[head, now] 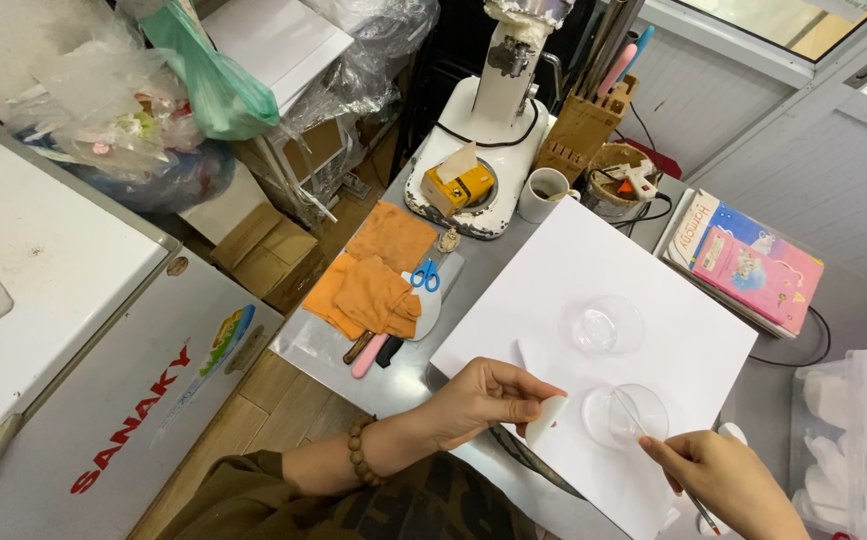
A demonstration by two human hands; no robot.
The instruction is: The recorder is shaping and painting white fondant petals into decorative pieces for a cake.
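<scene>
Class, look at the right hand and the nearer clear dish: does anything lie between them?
Nothing blocks it. The right hand holds a thin stick reaching over the nearer clear dish; only bare white sheet lies between.

Looks like a cramped little craft workshop: steel worktable (334,350) with a white bench machine (489,120) at 12 o'clock, wooden tool block (582,130) and glue gun (639,180) at 1, chest freezer (74,330) at 9, bagged supplies (124,110) at 10.
</scene>
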